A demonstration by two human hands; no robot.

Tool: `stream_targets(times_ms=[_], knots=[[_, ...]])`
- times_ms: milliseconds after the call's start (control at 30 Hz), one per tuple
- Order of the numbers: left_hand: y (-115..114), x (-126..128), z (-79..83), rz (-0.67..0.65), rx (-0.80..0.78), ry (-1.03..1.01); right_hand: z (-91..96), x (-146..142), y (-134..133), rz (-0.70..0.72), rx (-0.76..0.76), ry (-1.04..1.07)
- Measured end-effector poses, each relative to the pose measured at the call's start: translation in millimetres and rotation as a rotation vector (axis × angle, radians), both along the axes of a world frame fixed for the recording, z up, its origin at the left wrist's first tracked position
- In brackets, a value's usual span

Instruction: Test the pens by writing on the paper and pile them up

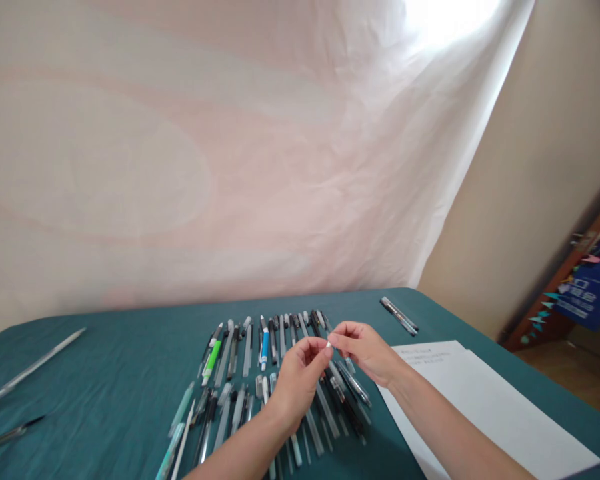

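Observation:
Both my hands meet above a spread of several pens (260, 373) laid in rows on a teal tablecloth (105, 373). My left hand (296, 380) and my right hand (365, 350) each pinch their fingertips together at the same spot, around something small that I cannot make out. Among the pens, a green one (211, 360) and a blue one (265, 347) stand out. The hands hover just above the right part of the pen rows, hiding some of them.
White paper sheets (480, 407) lie to the right on the cloth. Two pens (399, 315) sit apart at the far right edge. A long pen (30, 369) and a dark pen (10, 435) lie at the left. A white sheet hangs behind the table.

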State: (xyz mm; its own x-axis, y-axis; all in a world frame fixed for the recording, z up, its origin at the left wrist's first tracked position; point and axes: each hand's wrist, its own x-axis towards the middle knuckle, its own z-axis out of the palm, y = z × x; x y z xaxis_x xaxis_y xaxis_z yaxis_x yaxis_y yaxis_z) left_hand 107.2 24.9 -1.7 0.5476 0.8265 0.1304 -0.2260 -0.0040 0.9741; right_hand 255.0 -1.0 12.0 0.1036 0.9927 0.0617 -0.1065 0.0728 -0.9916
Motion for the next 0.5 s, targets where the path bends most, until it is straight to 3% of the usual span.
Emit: stream_targets(times_ms=[67, 267, 500], knots=[[-0.2, -0.3, 1.3, 0.007, 0.004, -0.004, -0.1, -3.1, -0.9, -0.02, 0.019, 0.0], [1.8, -1.2, 1.0, -0.004, 0.014, -0.019, 4.8, -5.1, -3.3, 0.111, -0.005, 0.079], [0.1, -0.1, 0.6, 0.02, 0.004, 0.0, 0.8, -4.9, -1.6, 0.002, 0.044, -0.026]])
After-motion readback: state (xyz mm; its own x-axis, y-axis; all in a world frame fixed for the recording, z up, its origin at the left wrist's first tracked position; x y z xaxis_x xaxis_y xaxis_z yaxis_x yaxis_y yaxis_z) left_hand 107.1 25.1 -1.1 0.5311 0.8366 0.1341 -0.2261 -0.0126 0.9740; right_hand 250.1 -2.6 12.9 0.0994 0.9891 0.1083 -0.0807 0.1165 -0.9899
